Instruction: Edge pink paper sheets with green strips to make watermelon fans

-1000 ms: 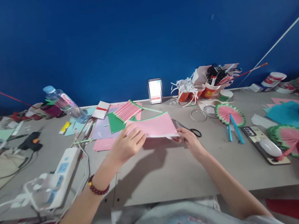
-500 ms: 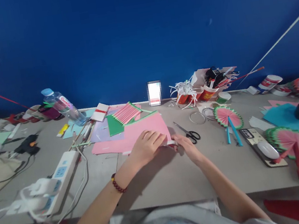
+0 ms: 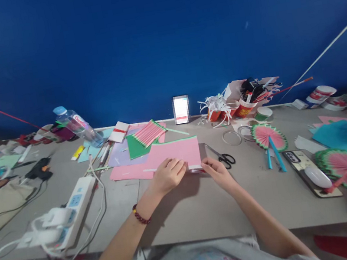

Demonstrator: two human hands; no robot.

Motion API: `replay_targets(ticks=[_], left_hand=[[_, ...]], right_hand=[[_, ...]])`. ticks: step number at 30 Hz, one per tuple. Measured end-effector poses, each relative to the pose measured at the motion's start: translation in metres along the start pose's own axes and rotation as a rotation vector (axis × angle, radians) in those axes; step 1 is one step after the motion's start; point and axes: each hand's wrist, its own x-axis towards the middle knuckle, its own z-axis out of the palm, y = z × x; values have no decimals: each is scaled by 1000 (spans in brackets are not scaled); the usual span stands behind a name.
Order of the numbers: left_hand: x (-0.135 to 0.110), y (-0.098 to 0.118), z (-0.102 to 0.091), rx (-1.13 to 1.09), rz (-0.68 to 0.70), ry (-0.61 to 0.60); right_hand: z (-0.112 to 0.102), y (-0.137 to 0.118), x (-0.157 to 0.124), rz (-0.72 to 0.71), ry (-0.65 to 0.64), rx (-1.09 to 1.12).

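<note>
Item: one pink sheet (image 3: 173,150), located at the middle of the desk (image 3: 194,221), green along its far edge, with a white strip (image 3: 195,167) along the near edge. It appears to be thin paper: judged light, flexible, not slippery, and easily creased or torn. Recommended hold is a light pinch at the near corners, with a flat finger supporting the edge; pressure at mid-sheet risks an unwanted fold.

The left hand (image 3: 170,176) lies over the near edge, fingers bent; its thumb is hidden, so whether it pinches or merely presses cannot be determined. The right hand (image 3: 217,170) has thumb and fingertips closed at the near right corner; whether they grip the strip or the paper beneath is too small to tell.

Surroundings: black-handled scissors (image 3: 227,160) lie just beyond the right hand. A pleated pink piece (image 3: 149,133) rests beyond the sheet, left of centre. A round paper fan (image 3: 268,136) lies farther right.
</note>
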Motion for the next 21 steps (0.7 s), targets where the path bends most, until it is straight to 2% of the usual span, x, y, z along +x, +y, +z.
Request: replay_targets(ticks=[4,8,11,13,15,18,21], left_hand=[[1,9,-6,-56,-50,-51],[23,12,-26,-246,-198,-70],[44,8,-37,-308,-105,-214],[56,4,-38,-401,-70,-349],[65,-1,-37,-536,-132,-496],[73,-6,-36,-792,-316,-686],[75,-10,-34,-1040,-420,-792]], right_hand=[[-2,-3,-1,-69,-12,-143],[-2,-26,-6,-227,-100,-354],[-3,-49,-13,-341,-169,-528],[-6,-62,-15,-387,-209,-530],[-11,-70,-14,-388,-227,-502],[-18,-76,-6,-337,-204,-514],[-22,-87,0,-395,-148,-557]])
